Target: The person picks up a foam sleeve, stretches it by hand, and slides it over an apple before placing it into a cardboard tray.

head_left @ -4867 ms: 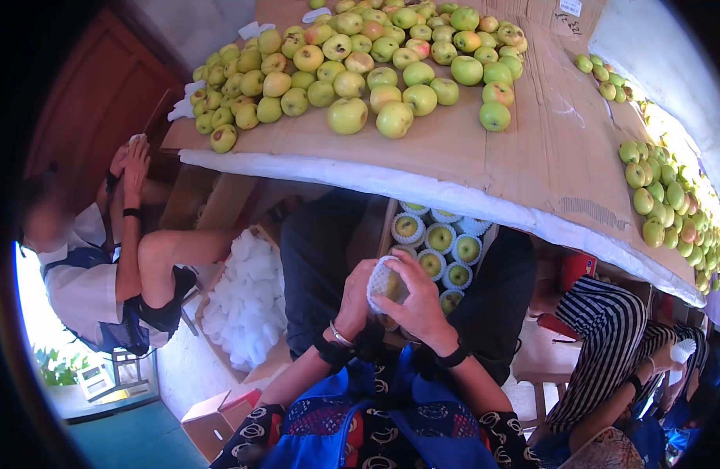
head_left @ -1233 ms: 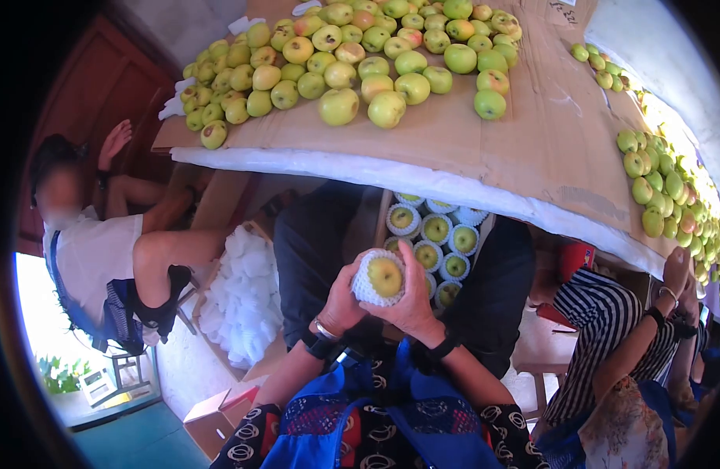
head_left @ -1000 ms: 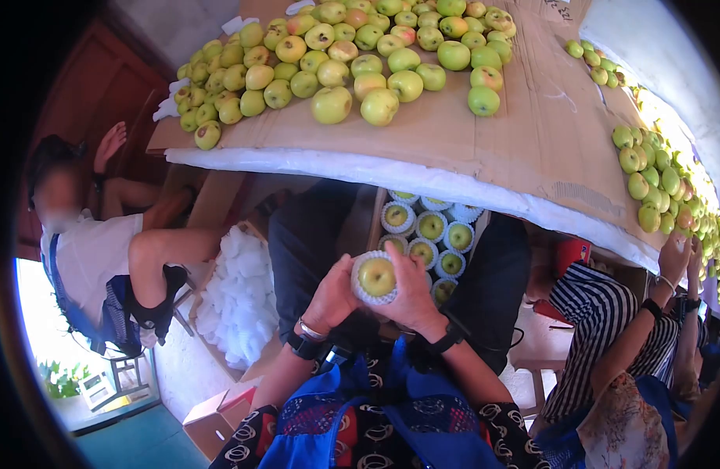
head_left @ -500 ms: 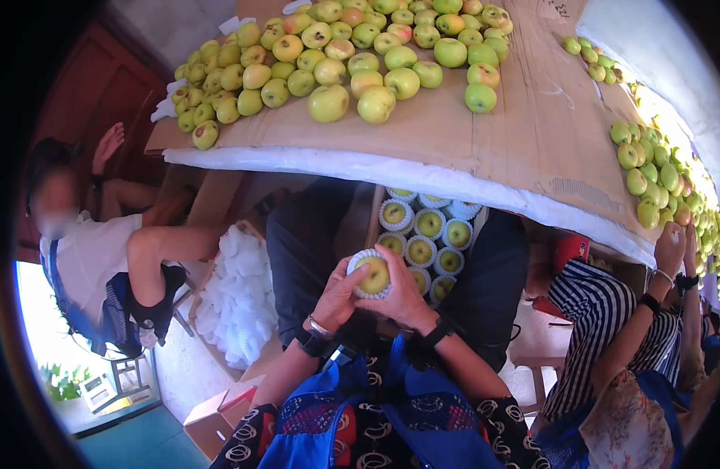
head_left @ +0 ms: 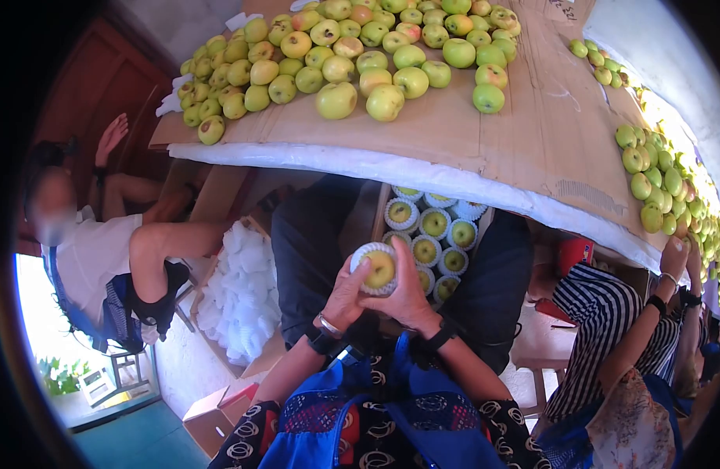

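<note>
Between my two hands is a yellow-green apple (head_left: pixel 382 268) in a white foam net sleeve, its brownish end facing up. My left hand (head_left: pixel 346 297) grips it from the left with the thumb over the sleeve. From the right, my right hand (head_left: pixel 409 298) holds it with fingers along the sleeve's edge. Just beyond my hands, between my knees, stands a carton (head_left: pixel 381 209) of apples (head_left: pixel 434 224) in the same foam sleeves, set in rows. My hands cover its near part.
A cardboard-covered table (head_left: pixel 524 148) ahead bears many loose apples (head_left: pixel 336 100). Left of my leg, a box holds a heap of white foam sleeves (head_left: pixel 242 293). One person (head_left: pixel 102 258) sits at the left; another person's hands (head_left: pixel 676 254) are beside apples at the right.
The sleeved apple has tilted slightly in my hands, and my right fingers have shifted up along its side. The whole view has moved a little. The left person's raised hand has shifted slightly.
</note>
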`<state>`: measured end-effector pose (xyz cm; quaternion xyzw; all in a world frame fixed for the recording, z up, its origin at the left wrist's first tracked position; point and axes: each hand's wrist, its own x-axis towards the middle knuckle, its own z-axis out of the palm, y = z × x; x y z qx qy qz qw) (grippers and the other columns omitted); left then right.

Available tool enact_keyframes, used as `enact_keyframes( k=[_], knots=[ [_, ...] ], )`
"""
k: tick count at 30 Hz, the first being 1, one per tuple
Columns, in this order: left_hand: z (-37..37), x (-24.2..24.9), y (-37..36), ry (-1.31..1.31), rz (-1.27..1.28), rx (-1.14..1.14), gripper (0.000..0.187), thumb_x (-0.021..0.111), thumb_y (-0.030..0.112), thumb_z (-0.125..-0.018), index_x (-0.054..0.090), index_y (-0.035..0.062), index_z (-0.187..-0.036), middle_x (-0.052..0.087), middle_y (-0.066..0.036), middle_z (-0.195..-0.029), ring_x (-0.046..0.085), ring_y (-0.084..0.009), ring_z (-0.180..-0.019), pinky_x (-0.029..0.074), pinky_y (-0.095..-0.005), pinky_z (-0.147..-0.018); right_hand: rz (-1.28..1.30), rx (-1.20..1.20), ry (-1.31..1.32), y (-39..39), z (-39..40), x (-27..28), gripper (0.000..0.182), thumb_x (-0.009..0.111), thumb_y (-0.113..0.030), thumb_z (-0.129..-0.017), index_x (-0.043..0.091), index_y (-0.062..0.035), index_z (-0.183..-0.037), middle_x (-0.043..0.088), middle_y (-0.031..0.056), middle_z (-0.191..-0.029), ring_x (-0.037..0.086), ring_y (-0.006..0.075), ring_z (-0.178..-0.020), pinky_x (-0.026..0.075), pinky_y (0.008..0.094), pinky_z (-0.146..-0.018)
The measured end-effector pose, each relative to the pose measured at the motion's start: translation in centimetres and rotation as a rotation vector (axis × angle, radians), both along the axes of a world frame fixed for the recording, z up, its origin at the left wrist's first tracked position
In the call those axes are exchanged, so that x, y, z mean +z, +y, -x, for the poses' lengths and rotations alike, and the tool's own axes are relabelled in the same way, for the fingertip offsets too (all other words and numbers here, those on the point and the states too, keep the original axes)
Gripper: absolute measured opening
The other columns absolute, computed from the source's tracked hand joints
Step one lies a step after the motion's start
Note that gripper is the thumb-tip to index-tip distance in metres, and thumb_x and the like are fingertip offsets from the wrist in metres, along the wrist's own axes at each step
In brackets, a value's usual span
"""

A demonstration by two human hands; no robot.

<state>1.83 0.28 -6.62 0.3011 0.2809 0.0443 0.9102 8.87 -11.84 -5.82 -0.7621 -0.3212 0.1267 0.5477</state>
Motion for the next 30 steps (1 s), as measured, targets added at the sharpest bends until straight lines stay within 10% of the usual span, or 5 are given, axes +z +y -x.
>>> enact_keyframes(
  k=[23,30],
  knots=[
    [-0.5,-1.5,-0.5,-0.019,-0.02,-0.008,0.048,0.039,0.04,-0.094,0.043,0.0041,-0.126,0.051,-0.01,-0.123,0.05,-0.0219,-0.113,0.038,-0.0362,-0.098,-0.094,-0.136,0.076,1.2,0.6,-1.4,0.085,0.079,-0.023,-0.059,0.034,-0.0003,-0.127,0.042,0.0216,-0.123,0.042,0.0369,-0.116,0.036,0.0409,-0.097],
    [-0.5,-0.5,0.4,-0.088,0.246,-0.01,0.047,0.039,0.04,-0.094,0.044,0.0043,-0.124,0.051,-0.011,-0.124,0.05,-0.0237,-0.114,0.037,-0.0386,-0.099,-0.301,-0.151,0.36,0.0,-0.1,-1.6,0.074,0.073,-0.024,-0.072,0.034,0.0009,-0.129,0.043,0.0163,-0.126,0.046,0.0243,-0.112,0.039,0.0345,-0.092]
  ],
)
